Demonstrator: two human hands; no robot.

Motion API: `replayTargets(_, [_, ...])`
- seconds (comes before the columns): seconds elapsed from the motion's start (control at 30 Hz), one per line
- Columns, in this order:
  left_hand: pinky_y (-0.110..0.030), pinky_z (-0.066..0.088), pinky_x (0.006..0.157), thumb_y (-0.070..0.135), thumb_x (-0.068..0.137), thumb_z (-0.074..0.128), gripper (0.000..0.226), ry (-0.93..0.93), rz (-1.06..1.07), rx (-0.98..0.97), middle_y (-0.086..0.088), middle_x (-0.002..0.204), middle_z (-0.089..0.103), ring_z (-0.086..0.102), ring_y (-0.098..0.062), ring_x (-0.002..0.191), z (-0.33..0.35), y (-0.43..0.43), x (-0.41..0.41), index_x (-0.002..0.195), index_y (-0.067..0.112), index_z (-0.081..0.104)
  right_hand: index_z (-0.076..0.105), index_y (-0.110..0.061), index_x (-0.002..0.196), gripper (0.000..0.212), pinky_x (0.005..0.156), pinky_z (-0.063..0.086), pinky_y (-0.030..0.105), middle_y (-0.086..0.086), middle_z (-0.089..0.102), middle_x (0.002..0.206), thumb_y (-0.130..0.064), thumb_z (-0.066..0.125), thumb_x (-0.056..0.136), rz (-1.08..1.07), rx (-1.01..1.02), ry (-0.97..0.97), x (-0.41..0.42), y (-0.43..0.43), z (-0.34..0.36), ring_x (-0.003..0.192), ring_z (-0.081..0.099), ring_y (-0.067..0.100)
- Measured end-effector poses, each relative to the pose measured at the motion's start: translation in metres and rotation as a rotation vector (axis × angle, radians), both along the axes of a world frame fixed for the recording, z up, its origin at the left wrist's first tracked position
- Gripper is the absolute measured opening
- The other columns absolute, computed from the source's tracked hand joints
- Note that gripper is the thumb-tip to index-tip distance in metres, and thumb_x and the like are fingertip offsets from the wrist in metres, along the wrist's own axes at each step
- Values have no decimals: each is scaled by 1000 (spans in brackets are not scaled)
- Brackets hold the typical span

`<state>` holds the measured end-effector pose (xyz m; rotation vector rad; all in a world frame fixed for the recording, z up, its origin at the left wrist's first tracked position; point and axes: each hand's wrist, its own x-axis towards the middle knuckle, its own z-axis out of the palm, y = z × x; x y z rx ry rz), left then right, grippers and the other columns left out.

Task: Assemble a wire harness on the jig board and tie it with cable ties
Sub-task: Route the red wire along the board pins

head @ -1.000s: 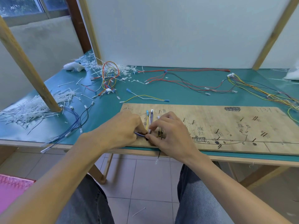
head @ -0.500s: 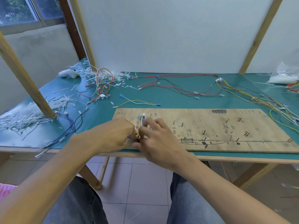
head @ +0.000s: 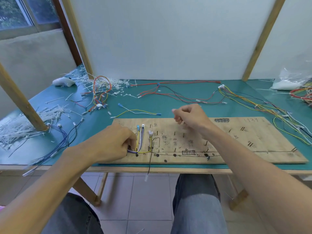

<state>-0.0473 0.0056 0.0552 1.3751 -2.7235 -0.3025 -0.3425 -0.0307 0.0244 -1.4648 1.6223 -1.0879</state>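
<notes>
A wooden jig board [head: 253,142] with pegs and pen marks lies along the table's front edge. At its left end a small bundle of yellow, white and purple wires [head: 141,141] runs up between pegs to small connectors. My left hand [head: 113,142] grips the lower end of this bundle at the board's left corner. A black wire [head: 150,162] hangs from the board over the table edge. My right hand [head: 189,118] hovers above the board's middle, fingers loosely curled, holding nothing I can see.
Loose cable ties [head: 22,127] are heaped at the left beside a wooden post [head: 20,100]. Wire bundles lie behind the board: orange-red [head: 101,92], red-black [head: 177,93], yellow [head: 263,108], and a short yellow-white wire [head: 138,112]. A plastic bag [head: 292,80] sits far right.
My right hand has let go of the wires and risen up and to the right over the board. My left hand stays on the bundle. The camera view has tilted upward.
</notes>
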Motion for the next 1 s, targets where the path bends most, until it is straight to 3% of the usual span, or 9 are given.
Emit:
replayTargets(0.13, [-24,53,74,2,75,49,36,-26,-1,9,14,76,72,64,-3,79,3,-3,-7,80,26,75,62,-16,57,46,44,38,20,2,59,55,-39,71,97,25,122,59,-24,-32,-7,43,46,15])
replayTargets(0.27, [-25,53,73,4,72,48,35,-68,0,19,13,75,72,64,-4,78,5,-8,-8,79,27,74,36,-19,51,56,51,26,28,-5,30,47,-31,71,93,-30,-58,260,-32,-48,-19,46,25,14])
replayTargets(0.4, [-21,52,68,7,70,47,34,-134,3,86,14,73,71,63,-4,74,12,-15,-13,76,28,73,40,-16,56,47,54,32,30,-5,39,49,-31,69,88,-104,-116,541,-32,-59,-34,51,38,16])
replayTargets(0.6, [-18,52,61,9,73,49,33,-294,-81,382,16,66,73,65,4,61,50,-65,-36,76,24,79,39,-16,58,43,60,44,38,-2,48,54,-30,64,91,-50,-118,673,-31,-70,-47,61,49,25])
replayTargets(0.7, [-21,53,63,5,77,49,31,-130,13,404,5,68,77,75,-6,69,60,-129,-56,72,15,78,40,-15,61,43,56,34,36,2,52,60,-34,61,94,-42,-110,735,-30,-74,-51,67,51,30])
replayTargets(0.8, [-22,49,58,7,78,54,27,112,196,100,3,65,75,71,-9,67,45,-207,-83,71,19,78,38,-16,62,44,58,30,36,2,51,63,-36,59,95,-54,-135,769,-31,-76,-54,69,50,31])
replayTargets(0.87, [-28,57,72,8,81,58,23,257,303,-48,0,76,76,72,-18,81,26,-255,-100,77,19,78,40,-16,64,44,61,32,37,3,54,70,-40,56,97,-62,-138,806,-30,-77,-56,76,54,33])
replayTargets(1.0, [-36,57,92,5,88,56,27,355,419,-79,-10,105,74,69,-29,103,-11,-326,-125,101,15,77,42,-16,66,43,63,33,38,0,52,71,-44,51,97,-60,-146,806,-31,-80,-61,78,54,29])
